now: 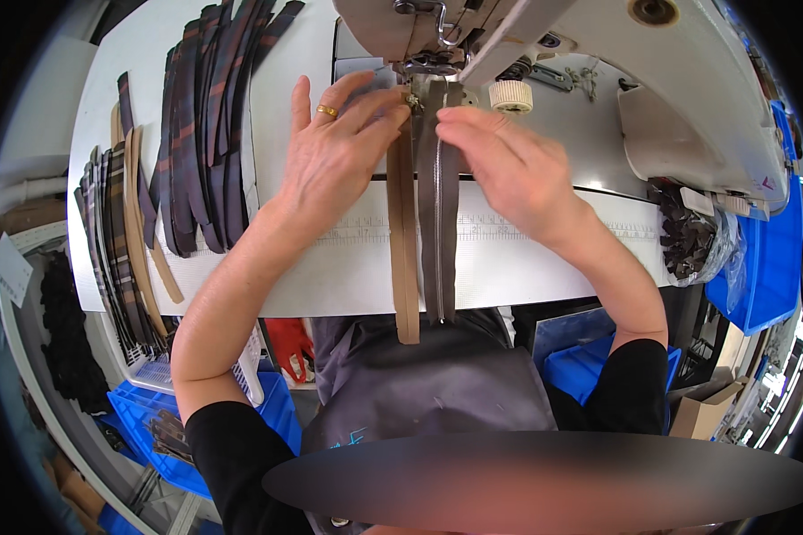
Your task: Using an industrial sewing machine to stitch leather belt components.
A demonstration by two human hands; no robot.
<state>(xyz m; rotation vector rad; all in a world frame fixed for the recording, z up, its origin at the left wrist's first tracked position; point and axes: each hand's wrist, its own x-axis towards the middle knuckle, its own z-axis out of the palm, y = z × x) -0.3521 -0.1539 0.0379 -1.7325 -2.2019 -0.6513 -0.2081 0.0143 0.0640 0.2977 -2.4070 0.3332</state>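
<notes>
Where a white counter (pixel 330 276) carries a sewing machine (pixel 705 89), a gray zipper tape (pixel 449 223) and a tan strip (pixel 404 250) lie side by side, ends hanging past the front edge. The left hand (pixel 339 138) spreads its fingers at the strip's upper end, grip unclear; the right hand (pixel 519 169) pinches the zipper tape's edge. Uneven pull could skew either piece; fingers straying under the machine risk injury.

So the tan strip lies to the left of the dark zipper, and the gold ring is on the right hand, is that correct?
Not quite: the head view shows the gold ring on the left hand. The tan strip does lie to the left of the dark zipper.
</notes>
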